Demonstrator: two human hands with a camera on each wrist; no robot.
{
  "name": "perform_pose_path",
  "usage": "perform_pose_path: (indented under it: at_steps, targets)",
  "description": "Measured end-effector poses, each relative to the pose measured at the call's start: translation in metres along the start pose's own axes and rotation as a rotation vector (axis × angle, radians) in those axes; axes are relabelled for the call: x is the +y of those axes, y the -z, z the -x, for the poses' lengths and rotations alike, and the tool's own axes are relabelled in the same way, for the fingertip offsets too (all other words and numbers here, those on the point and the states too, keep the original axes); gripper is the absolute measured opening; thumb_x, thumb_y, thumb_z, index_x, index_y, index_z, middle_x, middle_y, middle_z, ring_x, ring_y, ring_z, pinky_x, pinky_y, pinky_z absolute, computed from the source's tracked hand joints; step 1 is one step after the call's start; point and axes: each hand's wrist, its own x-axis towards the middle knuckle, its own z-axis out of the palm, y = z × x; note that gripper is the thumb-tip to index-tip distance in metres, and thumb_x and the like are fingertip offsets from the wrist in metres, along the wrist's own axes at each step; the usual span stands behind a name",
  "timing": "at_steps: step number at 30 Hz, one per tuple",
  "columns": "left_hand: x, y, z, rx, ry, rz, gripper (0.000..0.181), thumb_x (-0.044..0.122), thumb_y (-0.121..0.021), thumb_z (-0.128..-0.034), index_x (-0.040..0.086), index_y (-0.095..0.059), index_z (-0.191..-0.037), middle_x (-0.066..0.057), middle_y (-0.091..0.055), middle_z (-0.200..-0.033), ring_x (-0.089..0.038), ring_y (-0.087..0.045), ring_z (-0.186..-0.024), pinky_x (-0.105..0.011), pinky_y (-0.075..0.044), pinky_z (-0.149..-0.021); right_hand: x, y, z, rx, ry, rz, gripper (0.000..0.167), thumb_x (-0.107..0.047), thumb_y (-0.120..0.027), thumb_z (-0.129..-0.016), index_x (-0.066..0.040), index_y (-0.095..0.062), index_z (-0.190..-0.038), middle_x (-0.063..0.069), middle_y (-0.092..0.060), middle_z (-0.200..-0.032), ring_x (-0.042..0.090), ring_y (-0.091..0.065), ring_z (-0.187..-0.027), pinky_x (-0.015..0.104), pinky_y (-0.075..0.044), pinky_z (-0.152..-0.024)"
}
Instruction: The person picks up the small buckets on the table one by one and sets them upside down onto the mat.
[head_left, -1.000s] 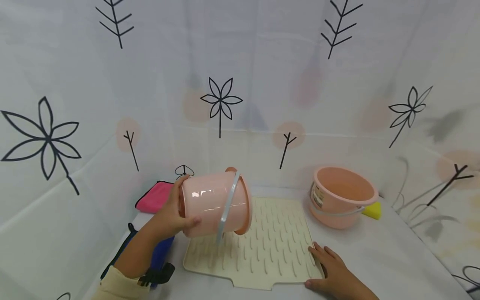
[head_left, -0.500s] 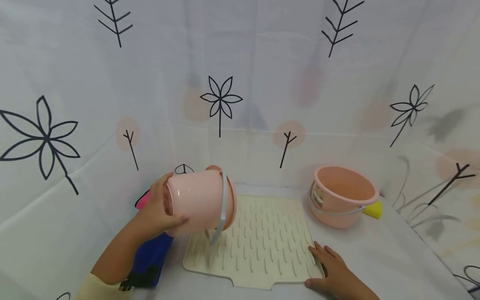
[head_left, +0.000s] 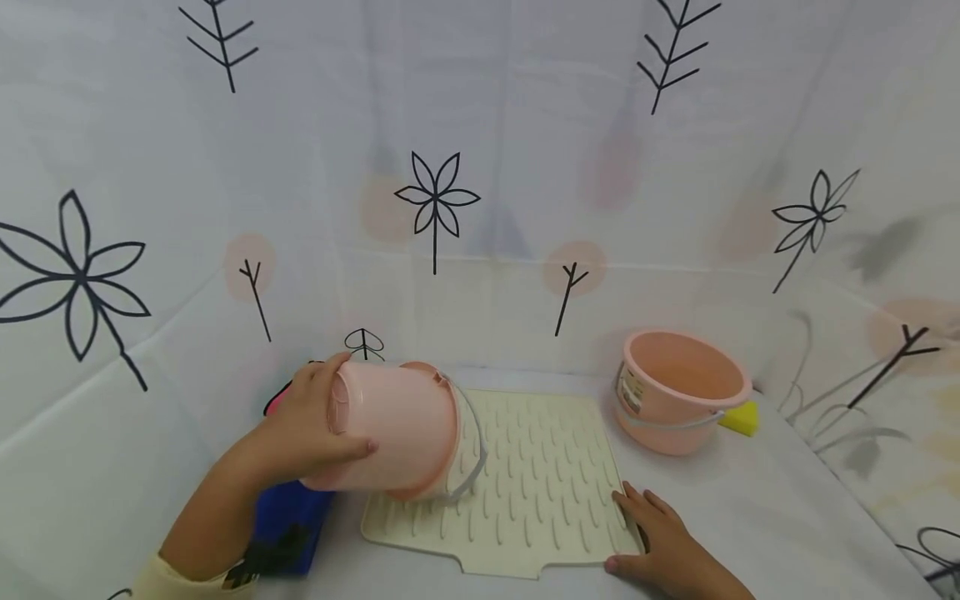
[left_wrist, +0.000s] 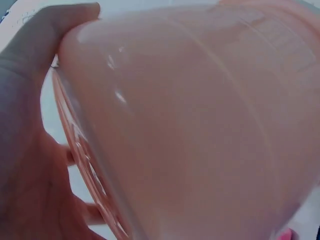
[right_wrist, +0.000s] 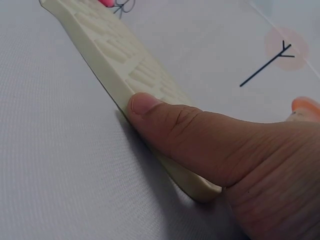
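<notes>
My left hand (head_left: 303, 425) grips a small pink bucket (head_left: 397, 425) round its base end. In the head view the bucket lies tipped on its side, its mouth facing right over the left part of a cream drying mat (head_left: 540, 467). Its grey handle (head_left: 480, 454) hangs out past the rim. The left wrist view shows the thumb on the pink wall and fingers behind the base. My right hand (head_left: 667, 542) rests at the mat's near right corner, fingers on the side edge. In the right wrist view its straight thumb (right_wrist: 175, 125) presses the mat's edge.
A wider pink bucket (head_left: 675, 392) stands upright at the back right, with a yellow item (head_left: 741, 418) behind it. Blue cloth-like material (head_left: 292, 529) lies under my left arm, and a pink item is mostly hidden behind that hand. A patterned white curtain (head_left: 480, 317) closes off the back.
My left hand has carried the small bucket leftward and then lower. Its handle has swung out to the right of the rim. The right hand and the mat stay put.
</notes>
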Motion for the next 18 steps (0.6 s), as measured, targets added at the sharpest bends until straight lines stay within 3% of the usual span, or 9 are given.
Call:
perform_pose_path:
  at_steps: [6, 10, 18]
  targets:
    - [0.013, -0.019, -0.014, 0.037, 0.049, -0.134, 0.128, 0.068, -0.085, -0.0684, 0.014, -0.020, -0.165, -0.029, -0.030, -0.156, -0.052, -0.044, -0.135, -0.069, -0.051, -0.095, -0.001, -0.001, -0.001, 0.002, -0.034, -0.014, 0.122, -0.070, -0.087, -0.065, -0.010, -0.041, -0.161, 0.023, -0.024, -0.171, 0.055, -0.009, -0.155, 0.083, -0.019, -0.112]
    - [0.017, -0.034, -0.023, 0.034, 0.079, -0.157, 0.125, 0.064, -0.085, -0.0696, 0.017, -0.021, -0.165, -0.029, -0.022, -0.162, -0.064, -0.032, -0.139, -0.077, -0.047, -0.096, -0.002, -0.002, -0.001, 0.000, -0.021, -0.021, 0.122, -0.069, -0.087, -0.065, -0.010, -0.041, -0.161, 0.023, -0.023, -0.171, 0.056, -0.008, -0.155, 0.083, -0.019, -0.112]
    - [0.026, -0.050, -0.047, 0.029, 0.059, -0.171, 0.121, 0.066, -0.080, -0.0740, 0.024, -0.018, -0.168, -0.028, -0.024, -0.162, -0.054, -0.025, -0.147, -0.076, -0.031, -0.108, -0.002, -0.001, 0.001, 0.002, -0.027, -0.015, 0.124, -0.070, -0.087, -0.064, -0.009, -0.040, -0.161, 0.023, -0.023, -0.171, 0.056, -0.008, -0.155, 0.082, -0.018, -0.113]
